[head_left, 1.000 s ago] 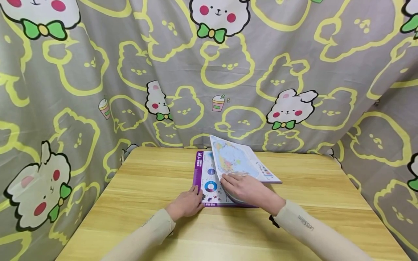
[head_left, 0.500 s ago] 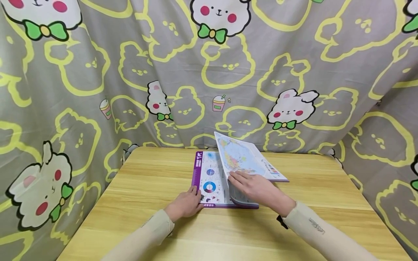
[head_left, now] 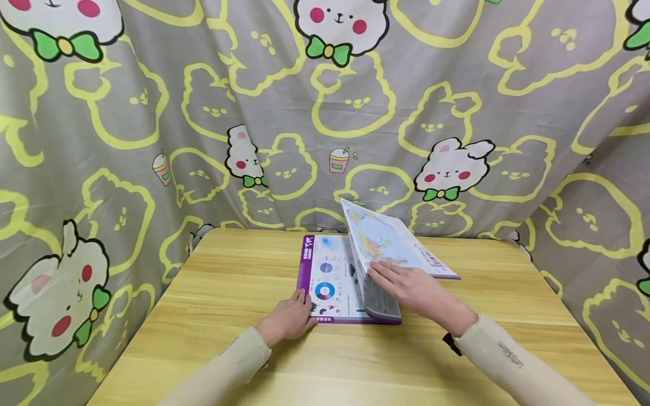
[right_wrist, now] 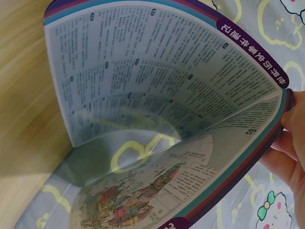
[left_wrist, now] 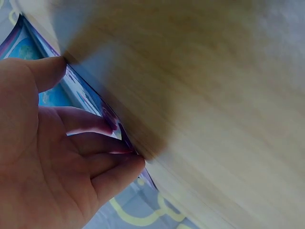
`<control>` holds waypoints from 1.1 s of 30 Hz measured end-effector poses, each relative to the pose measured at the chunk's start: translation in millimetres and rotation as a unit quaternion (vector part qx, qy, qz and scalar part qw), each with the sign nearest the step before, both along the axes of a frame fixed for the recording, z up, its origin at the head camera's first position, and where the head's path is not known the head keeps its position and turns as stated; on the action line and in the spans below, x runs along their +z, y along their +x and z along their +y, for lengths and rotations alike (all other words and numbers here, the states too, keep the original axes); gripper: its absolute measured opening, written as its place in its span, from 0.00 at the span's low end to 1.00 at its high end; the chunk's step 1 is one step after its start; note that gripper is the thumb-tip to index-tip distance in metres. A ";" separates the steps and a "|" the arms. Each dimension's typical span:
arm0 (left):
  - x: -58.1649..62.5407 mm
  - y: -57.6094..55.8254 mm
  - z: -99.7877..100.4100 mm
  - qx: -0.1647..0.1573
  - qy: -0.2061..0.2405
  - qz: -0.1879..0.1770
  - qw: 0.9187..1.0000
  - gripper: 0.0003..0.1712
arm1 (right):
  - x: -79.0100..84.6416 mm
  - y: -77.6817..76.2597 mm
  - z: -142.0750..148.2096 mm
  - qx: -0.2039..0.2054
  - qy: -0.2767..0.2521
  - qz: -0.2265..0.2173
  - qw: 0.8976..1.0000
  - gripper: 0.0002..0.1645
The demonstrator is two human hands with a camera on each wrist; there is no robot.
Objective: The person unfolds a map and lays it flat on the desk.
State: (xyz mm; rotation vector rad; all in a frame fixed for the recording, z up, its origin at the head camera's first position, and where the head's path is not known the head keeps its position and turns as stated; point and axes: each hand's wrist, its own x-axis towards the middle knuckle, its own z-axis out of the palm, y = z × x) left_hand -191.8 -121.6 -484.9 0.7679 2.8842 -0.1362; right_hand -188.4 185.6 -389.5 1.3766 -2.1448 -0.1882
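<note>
A folded map (head_left: 325, 276) with a purple border lies on the table, its lower leaf showing circle charts and small print. Its raised leaf (head_left: 383, 237) carries a coloured world map and leans up to the right. My right hand (head_left: 411, 287) holds that leaf by its near edge, fingers over the world map; in the right wrist view the sheet bends in a deep curve, with columns of text on its inner face (right_wrist: 128, 71). My left hand (head_left: 286, 318) rests at the lower left corner, thumb and fingertips against the sheet's edge in the left wrist view.
The wooden table (head_left: 213, 270) runs back to a grey curtain (head_left: 284, 101) printed with yellow outlines and white rabbits. The curtain also hangs along both sides. A dark band (head_left: 452, 344) shows under the right wrist.
My right hand has moved to the right with the raised leaf, whose top corner has risen. More of the lower leaf's charts shows. My left hand has stayed at the corner.
</note>
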 end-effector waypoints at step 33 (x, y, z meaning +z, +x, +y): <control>1.7 1.0 -18.8 0.022 0.035 -0.020 0.999 0.38 | 8.1 8.5 42.5 -0.009 -0.071 0.017 0.997 0.32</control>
